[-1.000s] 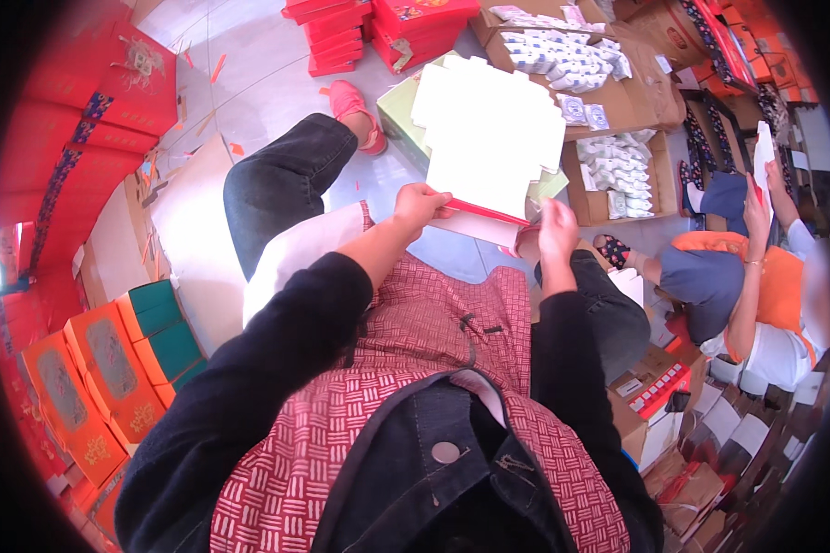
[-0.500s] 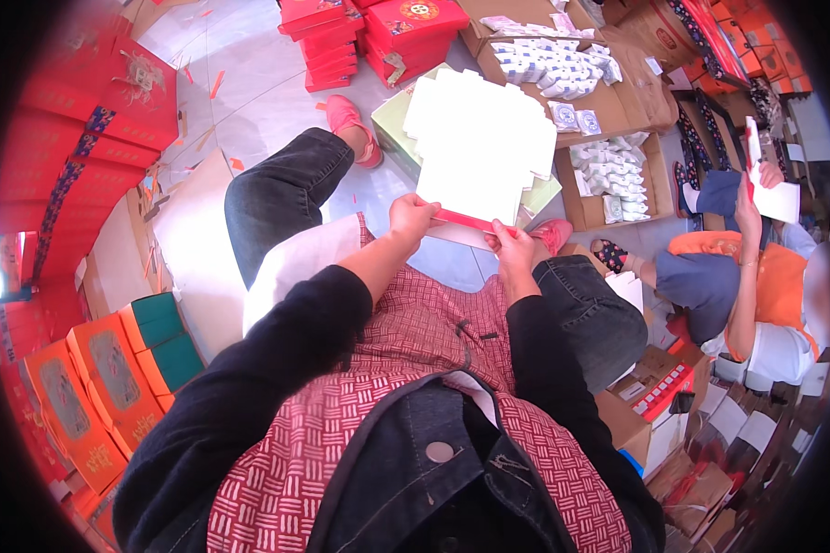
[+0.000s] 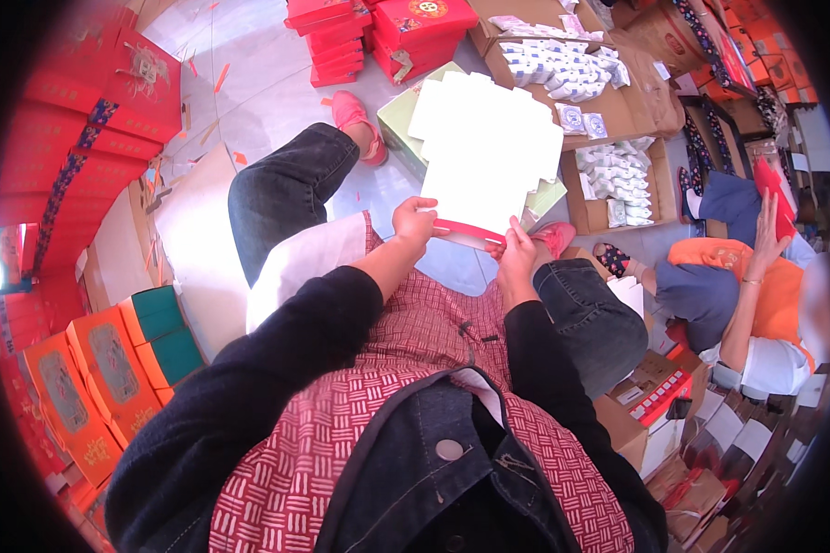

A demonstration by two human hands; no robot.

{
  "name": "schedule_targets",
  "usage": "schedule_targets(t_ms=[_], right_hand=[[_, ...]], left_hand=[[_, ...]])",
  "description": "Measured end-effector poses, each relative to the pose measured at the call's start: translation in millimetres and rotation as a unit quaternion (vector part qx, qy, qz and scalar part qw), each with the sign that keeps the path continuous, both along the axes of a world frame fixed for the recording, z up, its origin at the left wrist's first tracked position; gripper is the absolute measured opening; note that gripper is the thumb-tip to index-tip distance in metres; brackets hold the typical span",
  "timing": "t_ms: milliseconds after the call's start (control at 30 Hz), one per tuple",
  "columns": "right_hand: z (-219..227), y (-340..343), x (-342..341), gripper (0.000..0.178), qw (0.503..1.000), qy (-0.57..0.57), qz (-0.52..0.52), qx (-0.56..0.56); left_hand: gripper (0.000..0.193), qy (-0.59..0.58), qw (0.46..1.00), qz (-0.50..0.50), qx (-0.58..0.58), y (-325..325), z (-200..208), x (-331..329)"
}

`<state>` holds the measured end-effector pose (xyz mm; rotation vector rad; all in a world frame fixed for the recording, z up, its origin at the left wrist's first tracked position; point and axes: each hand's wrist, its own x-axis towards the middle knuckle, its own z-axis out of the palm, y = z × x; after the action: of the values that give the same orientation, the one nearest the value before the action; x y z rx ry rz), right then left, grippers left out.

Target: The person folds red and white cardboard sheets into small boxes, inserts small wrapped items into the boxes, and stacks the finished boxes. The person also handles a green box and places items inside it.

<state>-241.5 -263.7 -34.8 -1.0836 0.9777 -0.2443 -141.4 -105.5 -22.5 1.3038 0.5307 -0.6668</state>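
A flat white cardboard box blank (image 3: 484,175) with a red strip along its near edge lies in front of me, its face washed out by glare. My left hand (image 3: 415,223) pinches the left end of that red edge between thumb and fingers. At the other end, my right hand (image 3: 515,256) is closed on the edge, its index finger pointing up along the blank. The red strip bows slightly between the hands. Under the blank, a pale green box (image 3: 401,124) shows at the left and at the lower right; other white sheets may be stacked beneath, but I cannot tell.
Red boxes (image 3: 424,28) are stacked ahead. Open cartons (image 3: 659,180) of white wrapped packets stand ahead to the right. A co-worker (image 3: 775,286) sits at the right, holding a red piece (image 3: 779,198). Orange boxes (image 3: 111,364) and tall red stacks (image 3: 138,83) line the left.
My hands stay on the blank's near edge; the red strip is more raised and curved now. The co-worker has turned their piece, so its red side shows with a hand spread against it.
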Motion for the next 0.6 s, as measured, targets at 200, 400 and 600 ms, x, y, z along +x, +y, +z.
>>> schedule_targets(t_ms=[200,400,600], right_hand=[[37,-31,-1,0.035,0.997,0.012,0.062,0.042],[56,-35,-4,0.037,0.994,0.023,0.09,0.065],[61,-97,-4,0.039,0.926,0.147,0.241,-0.251]], left_hand=[[0.031,-0.203,0.972,-0.083,0.087,31,4,42],[0.031,-0.7,0.589,-0.327,0.24,20,1,94],[0.021,-0.663,0.573,-0.425,0.227,17,-18,96]])
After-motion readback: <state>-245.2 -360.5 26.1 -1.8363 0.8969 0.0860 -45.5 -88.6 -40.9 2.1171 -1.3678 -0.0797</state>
